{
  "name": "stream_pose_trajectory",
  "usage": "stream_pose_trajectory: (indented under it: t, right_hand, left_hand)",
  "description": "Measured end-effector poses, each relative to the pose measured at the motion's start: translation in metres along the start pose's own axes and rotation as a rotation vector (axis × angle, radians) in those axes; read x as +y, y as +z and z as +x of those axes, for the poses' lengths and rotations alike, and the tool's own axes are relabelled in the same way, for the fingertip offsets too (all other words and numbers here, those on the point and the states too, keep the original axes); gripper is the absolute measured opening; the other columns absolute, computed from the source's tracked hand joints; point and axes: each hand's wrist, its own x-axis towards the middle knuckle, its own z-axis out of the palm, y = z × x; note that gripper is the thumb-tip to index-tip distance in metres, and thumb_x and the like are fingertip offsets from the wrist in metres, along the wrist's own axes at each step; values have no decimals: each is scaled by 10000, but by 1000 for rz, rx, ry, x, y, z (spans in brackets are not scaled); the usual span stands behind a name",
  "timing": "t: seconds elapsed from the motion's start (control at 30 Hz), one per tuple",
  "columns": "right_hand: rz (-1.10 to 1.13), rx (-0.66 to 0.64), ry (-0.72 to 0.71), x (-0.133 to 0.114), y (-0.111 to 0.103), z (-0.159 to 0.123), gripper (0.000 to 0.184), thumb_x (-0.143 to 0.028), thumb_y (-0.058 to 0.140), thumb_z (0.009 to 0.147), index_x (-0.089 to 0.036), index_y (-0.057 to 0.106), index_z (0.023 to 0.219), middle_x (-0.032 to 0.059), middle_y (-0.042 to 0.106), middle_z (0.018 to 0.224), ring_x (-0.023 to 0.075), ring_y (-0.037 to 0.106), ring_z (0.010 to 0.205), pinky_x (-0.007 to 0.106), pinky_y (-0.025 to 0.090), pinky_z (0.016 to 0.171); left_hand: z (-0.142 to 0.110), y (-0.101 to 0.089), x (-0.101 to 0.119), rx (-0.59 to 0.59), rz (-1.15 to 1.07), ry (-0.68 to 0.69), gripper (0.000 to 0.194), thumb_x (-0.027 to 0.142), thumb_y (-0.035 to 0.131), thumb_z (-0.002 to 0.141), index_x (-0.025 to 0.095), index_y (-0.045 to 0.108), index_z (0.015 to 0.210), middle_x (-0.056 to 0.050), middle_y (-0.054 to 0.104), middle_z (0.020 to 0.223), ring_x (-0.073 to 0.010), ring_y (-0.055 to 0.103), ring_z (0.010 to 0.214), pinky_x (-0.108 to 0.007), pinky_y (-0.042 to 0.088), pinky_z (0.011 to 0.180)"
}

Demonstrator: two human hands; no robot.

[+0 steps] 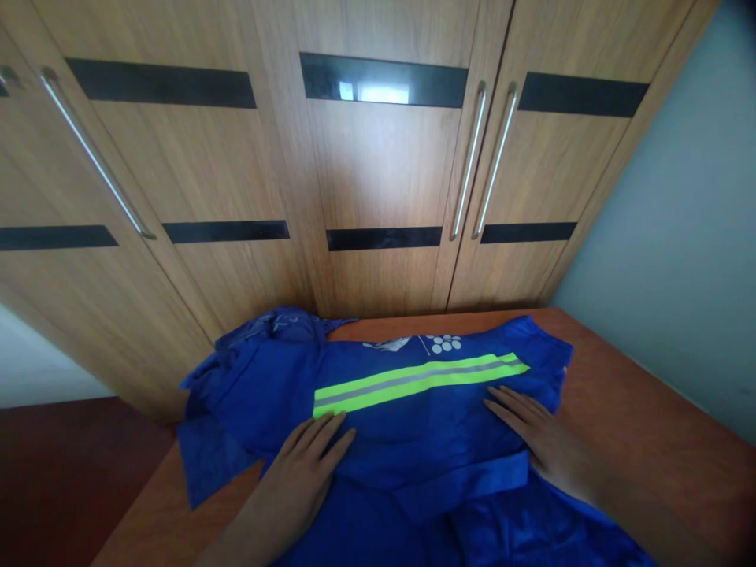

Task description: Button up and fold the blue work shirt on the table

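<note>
A blue work garment (413, 429) lies spread over the wooden surface, with a yellow-green and grey reflective strip (413, 381) across it and a pale printed emblem near its far edge. My left hand (310, 457) rests on the cloth just below the strip's left end, fingers stretched out. On the right side, my right hand (531, 429) lies flat on the garment below the strip's right end, fingers extended. Neither hand holds anything. Bunched blue cloth (265, 354) sits at the left, with a loose flap hanging toward the near left. More rumpled blue fabric lies between my forearms.
The reddish-brown table (620, 409) runs back to a wooden wardrobe (378, 173) with long metal handles and black strips. A pale blue-grey wall (679, 260) stands at the right. Dark red floor (64, 480) shows beyond the table's left edge.
</note>
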Motion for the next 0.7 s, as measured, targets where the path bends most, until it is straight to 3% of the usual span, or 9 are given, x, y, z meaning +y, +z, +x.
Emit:
stream_pose_trajectory:
  t: [0.1, 0.23, 0.47, 0.57, 0.7]
  right_hand:
    - [45, -50, 67, -1, 8, 15, 591, -263, 492, 870, -267, 360, 1446, 75, 327, 1519, 271, 307, 1386, 510, 272, 1115]
    - [39, -37, 128, 0, 15, 31, 597, -373, 492, 887, -239, 353, 1451, 89, 297, 1530, 279, 290, 1393, 507, 254, 1121]
    - [-52, 1, 195, 6, 24, 62, 543, -284, 432, 906, -186, 378, 1438, 122, 324, 1515, 278, 328, 1374, 484, 269, 1113]
    - [-85, 16, 212, 7, 27, 68, 529, -214, 407, 903, -171, 391, 1430, 130, 330, 1511, 271, 340, 1368, 470, 273, 1112]
    - [-97, 35, 227, 4, 29, 60, 529, -211, 413, 897, -182, 400, 1426, 119, 346, 1505, 275, 347, 1362, 472, 291, 1103]
  left_hand:
    - [16, 5, -8, -91, -11, -11, 724, -24, 404, 736, 285, 436, 1390, -53, 422, 1476, -235, 424, 1328, -461, 357, 1084]
    - [38, 10, -26, -112, -5, -27, 601, -14, 351, 806, 219, 511, 1336, -79, 478, 1433, -233, 453, 1308, -483, 341, 1088]
    - [78, 8, -45, -120, 89, -71, 507, 24, 345, 862, 196, 557, 1289, -98, 534, 1384, -250, 492, 1270, -495, 323, 1087]
    - [81, 13, -48, -97, 96, -110, 514, 30, 364, 853, 203, 545, 1302, -106, 527, 1389, -260, 491, 1268, -496, 347, 1064]
    - [62, 22, -45, 27, 78, -172, 539, 39, 406, 828, 216, 528, 1322, -109, 510, 1403, -274, 443, 1307, -498, 337, 1071]
